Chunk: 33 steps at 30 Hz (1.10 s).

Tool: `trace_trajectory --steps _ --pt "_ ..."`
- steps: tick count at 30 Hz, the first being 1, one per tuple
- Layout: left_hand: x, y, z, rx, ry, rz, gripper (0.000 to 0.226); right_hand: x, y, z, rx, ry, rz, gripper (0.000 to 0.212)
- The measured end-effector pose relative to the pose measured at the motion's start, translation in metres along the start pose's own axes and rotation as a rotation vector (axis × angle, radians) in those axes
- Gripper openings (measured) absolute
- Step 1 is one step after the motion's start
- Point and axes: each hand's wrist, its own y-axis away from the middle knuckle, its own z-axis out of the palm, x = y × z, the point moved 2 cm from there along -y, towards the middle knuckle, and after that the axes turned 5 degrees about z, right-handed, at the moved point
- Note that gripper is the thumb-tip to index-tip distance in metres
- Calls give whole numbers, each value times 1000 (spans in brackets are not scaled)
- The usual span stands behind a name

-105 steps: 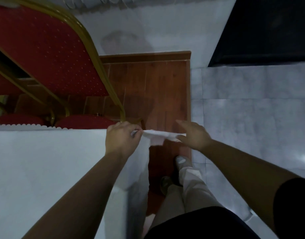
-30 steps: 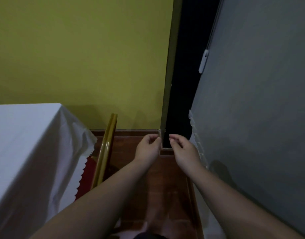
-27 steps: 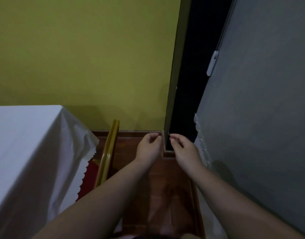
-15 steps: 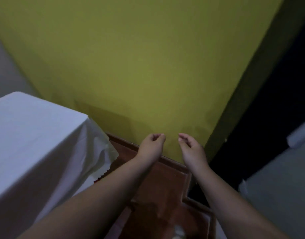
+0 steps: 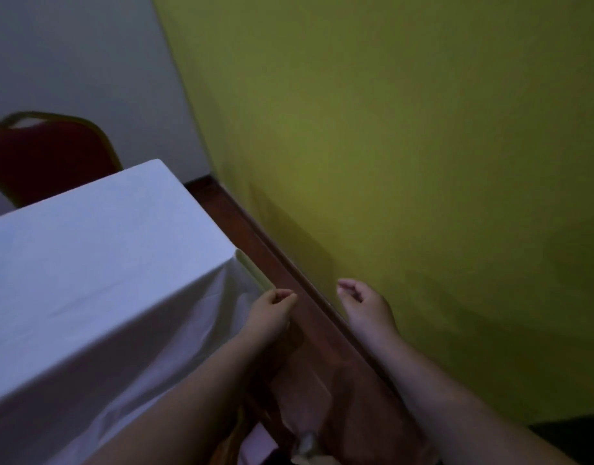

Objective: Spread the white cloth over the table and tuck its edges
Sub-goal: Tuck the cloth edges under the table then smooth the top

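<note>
Two hands apart, loosely curled, empty: left hand (image 5: 272,310) beside draped white cloth (image 5: 97,250), right hand (image 5: 364,302) clear. Probably light, soft, wrinkle-prone; best pinched along the hanging corner hem.

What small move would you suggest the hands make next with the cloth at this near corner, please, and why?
Probably move the left hand onto the loose fold of the white cloth beside it and tuck it in. The cloth already covers the tabletop, but at this corner it hangs in slack creases. Both hands look empty, and the right hand hovers by the yellow wall.
</note>
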Motion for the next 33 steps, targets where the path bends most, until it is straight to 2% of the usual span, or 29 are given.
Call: trace_trajectory --steps 9,14,21,27,30,33 --pt "-11 -85 -24 155 1 -163 20 5 -108 34 -185 102 86 12" --pt "-6 -133 -24 244 -57 -198 25 5 -172 53 -313 200 59 17" --pt "-10 -179 -34 489 -110 -272 21 15 -249 109 -590 382 62 14" --pt "-19 -192 -58 582 -437 -103 22 33 -254 163 -725 510 135 13" --pt "-32 -204 -72 606 -497 -74 23 41 -256 199 -749 516 159 23" --pt "-49 -208 -80 636 -456 -73 22 36 -255 227 -717 470 140 35"
